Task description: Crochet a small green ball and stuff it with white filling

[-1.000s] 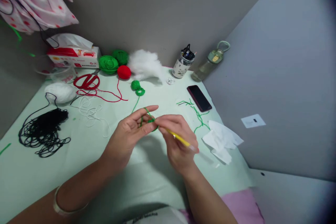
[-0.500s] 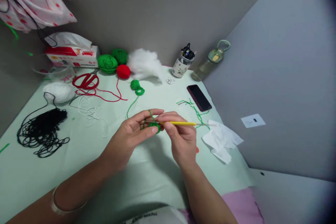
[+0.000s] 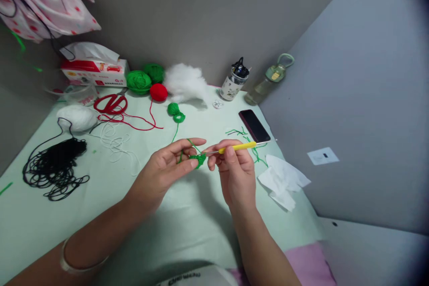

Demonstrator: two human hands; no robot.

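Between thumb and fingers, my left hand [image 3: 167,164] pinches a small piece of green crochet work [image 3: 200,160]. Green yarn [image 3: 176,132] passes over its raised index finger and trails back to a little green yarn bundle [image 3: 175,112] on the table. My right hand [image 3: 236,170] is closed round the yellow grip of a crochet hook [image 3: 239,147]. The hook's metal tip points left and meets the upper edge of the green piece; whether a loop sits on it is too small to tell.
Left lie black yarn [image 3: 55,163], a white yarn ball [image 3: 77,117] and red-handled scissors [image 3: 110,104]. Behind are a tissue box [image 3: 95,75], a red yarn ball [image 3: 158,92] and white stuffing [image 3: 184,82]. Right are a phone [image 3: 254,126], bottle [image 3: 266,82] and crumpled tissue [image 3: 283,181].
My right hand has moved slightly right, drawing the hook back from the green piece and tilting its rear end upward. The left hand keeps its hold, with the piece now more exposed.
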